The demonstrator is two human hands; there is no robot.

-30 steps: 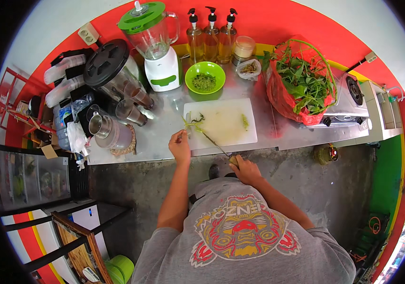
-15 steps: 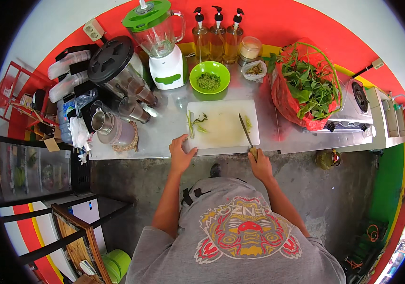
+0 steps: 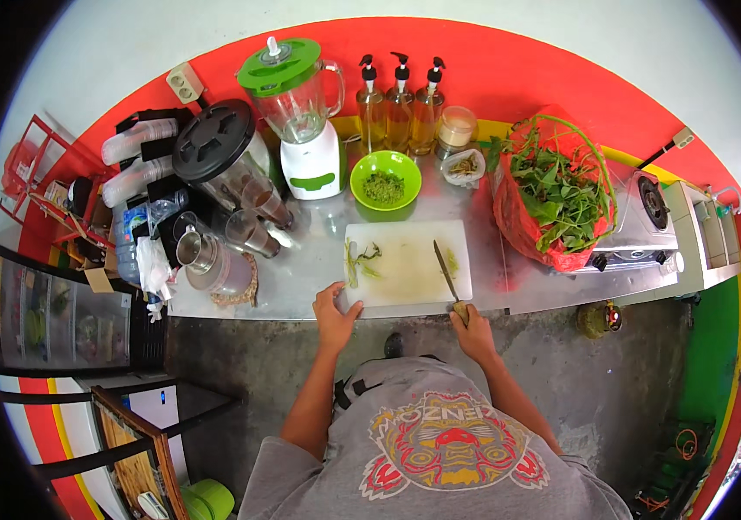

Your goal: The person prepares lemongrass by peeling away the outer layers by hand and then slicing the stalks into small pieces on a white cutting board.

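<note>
A white cutting board (image 3: 409, 238) lies near the front edge of the metal counter. My left hand (image 3: 336, 319) rests at its lower left corner, thumb and fingers apart and nothing held. In my right hand (image 3: 474, 334) is the handle of a knife (image 3: 445, 270), whose dark blade slants up and left over the right part of the board. Green stalks (image 3: 352, 264) lie on the board's left side with small trimmings beside them. A few pale green bits (image 3: 452, 260) sit right of the blade. Behind the board, a green bowl (image 3: 386, 199) contains chopped greens (image 3: 382, 186).
A red plastic bag (image 3: 513, 221) of leafy greens stands right, beside a gas stove (image 3: 639, 247). Pump bottles (image 3: 400, 108), a small tub (image 3: 463, 168) and a blender (image 3: 311, 160) line the back. Cups, a metal pitcher (image 3: 197, 251) and a lidded container (image 3: 214, 147) crowd the left.
The whole scene sits lower in the picture, as the view has tipped upward. My hands keep nearly the same places at the board, and the knife stays in my right hand.
</note>
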